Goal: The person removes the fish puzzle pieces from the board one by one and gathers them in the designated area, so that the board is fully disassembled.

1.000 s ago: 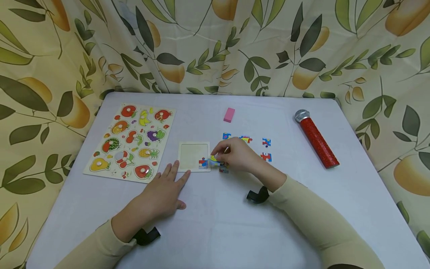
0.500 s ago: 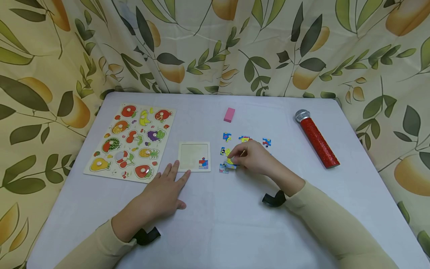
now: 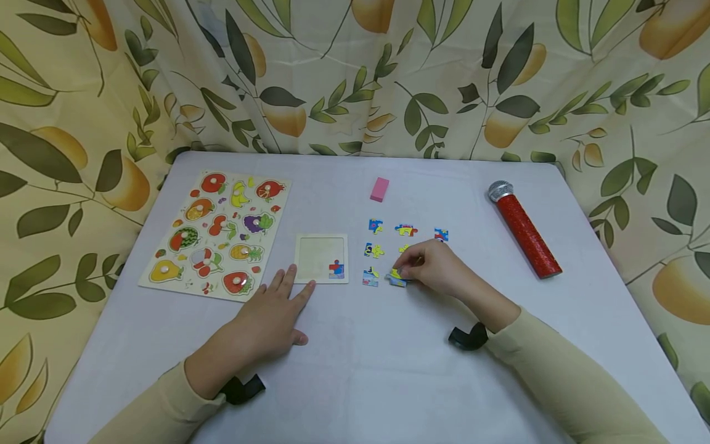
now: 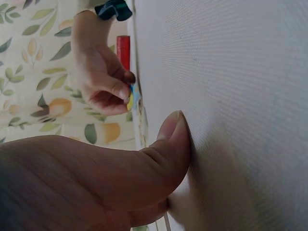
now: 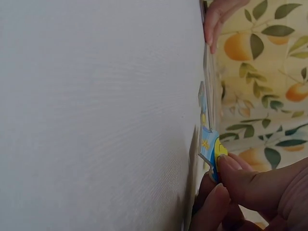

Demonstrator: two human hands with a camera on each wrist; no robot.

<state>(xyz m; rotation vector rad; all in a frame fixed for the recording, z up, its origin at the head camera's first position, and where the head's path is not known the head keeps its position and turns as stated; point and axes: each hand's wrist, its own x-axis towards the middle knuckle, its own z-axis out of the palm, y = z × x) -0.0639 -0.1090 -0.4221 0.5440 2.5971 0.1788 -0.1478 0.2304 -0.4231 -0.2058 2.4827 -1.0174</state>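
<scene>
Puzzle piece (image 3: pixel 397 279), blue and yellow, sits pinched between thumb and fingertips of the right hand (image 3: pixel 435 268), low over the table (image 3: pixel 355 370) just right of the frame tray (image 3: pixel 322 258). The right wrist view shows the piece (image 5: pixel 212 153) tilted on edge, one corner near the cloth, so the grip looks like a pick or set-down pose rather than a carry. The left hand (image 3: pixel 272 320) lies flat and relaxed, fingers straight, fingertips touching the tray's near edge; likely bracing it against sliding. One red and blue piece (image 3: pixel 336 269) sits seated in the tray's near right corner. Loose pieces (image 3: pixel 375 250) lie in rough rows between the tray and the right hand, within easy reach. Far left: a fruit peg board (image 3: pixel 217 232). Far centre: a pink eraser (image 3: pixel 379 189). Right: a red glitter tube (image 3: pixel 524 228), well apart.
</scene>
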